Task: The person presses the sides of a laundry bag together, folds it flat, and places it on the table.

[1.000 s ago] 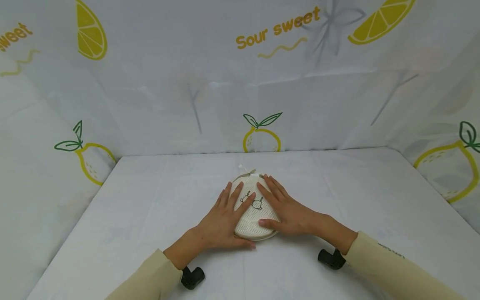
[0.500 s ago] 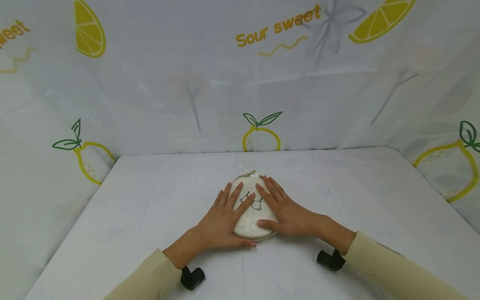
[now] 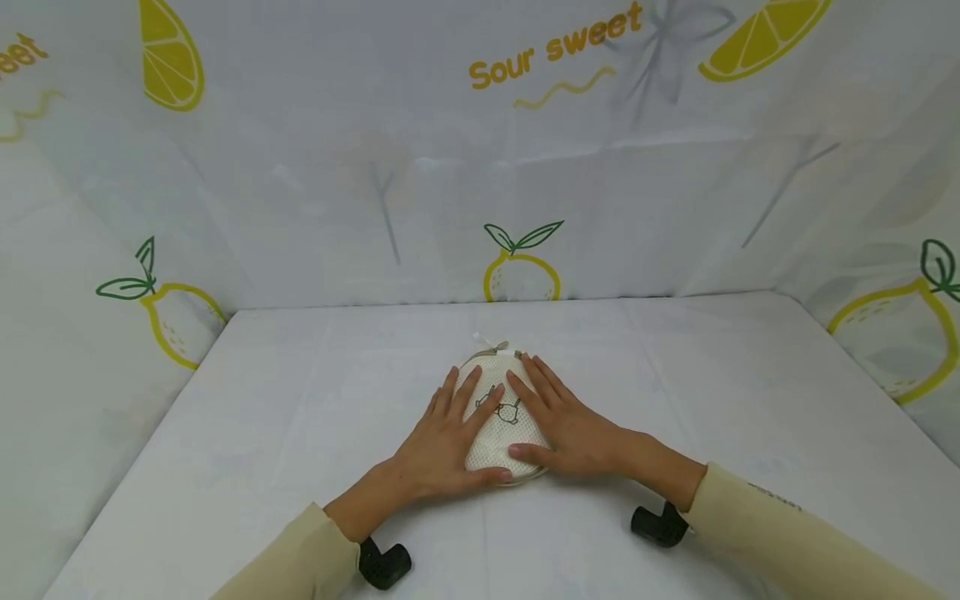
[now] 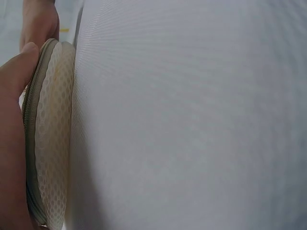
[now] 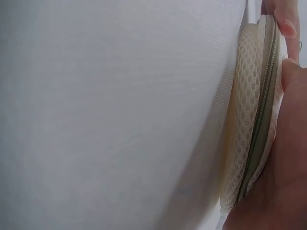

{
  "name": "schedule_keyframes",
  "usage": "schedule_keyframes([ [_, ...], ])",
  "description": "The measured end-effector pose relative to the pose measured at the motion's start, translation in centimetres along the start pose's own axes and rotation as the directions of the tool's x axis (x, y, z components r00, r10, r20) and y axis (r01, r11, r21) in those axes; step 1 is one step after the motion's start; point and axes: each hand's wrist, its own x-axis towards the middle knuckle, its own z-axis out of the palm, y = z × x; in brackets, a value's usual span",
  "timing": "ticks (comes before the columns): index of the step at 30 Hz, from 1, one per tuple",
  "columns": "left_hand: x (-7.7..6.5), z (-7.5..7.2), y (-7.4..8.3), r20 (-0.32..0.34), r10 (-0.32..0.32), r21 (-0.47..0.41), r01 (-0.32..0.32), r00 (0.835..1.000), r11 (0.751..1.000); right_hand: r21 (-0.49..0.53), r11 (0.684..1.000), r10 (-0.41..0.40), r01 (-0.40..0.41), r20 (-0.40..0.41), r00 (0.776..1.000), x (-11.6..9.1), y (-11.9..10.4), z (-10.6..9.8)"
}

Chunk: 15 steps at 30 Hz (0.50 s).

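A cream mesh laundry bag [image 3: 491,450], rounded and zipped round its side, lies on the table with a dark line drawing on its top. My left hand [image 3: 442,450] rests on its left side, fingers spread straight and thumb along the near edge. On the right side my right hand [image 3: 581,433] lies with straight fingers, its thumb [image 3: 528,454] over the mesh. Seen edge-on in the left wrist view, the bag [image 4: 55,120] is puffed up under the palm. A greenish zipper [image 5: 264,100] runs along its rim in the right wrist view.
The table [image 3: 337,358] has a white cover. Behind it hangs a white curtain [image 3: 315,192] printed with lemons and lettering, which also closes off both sides. A black wrist camera [image 3: 386,567] sits under the left sleeve, another camera [image 3: 660,525] under the right.
The bag and both hands have shifted slightly left and toward me, and the left thumb now overlaps the bag's near edge more. The head view has also drifted a little.
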Motion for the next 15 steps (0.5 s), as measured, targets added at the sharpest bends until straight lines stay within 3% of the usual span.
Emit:
schedule_keyframes([
  [9,0.19,0.41,0.37,-0.004,-0.098,-0.007,0.098,0.995,0.995,-0.053,0.999,-0.009,0.009,0.001,1.0,-0.08,-0.06,-0.03],
  [15,0.26,0.65,0.66,0.0,-0.112,0.027,0.112,0.994,0.993,-0.03,0.999,-0.018,0.018,0.012,1.0,-0.15,0.19,0.1],
])
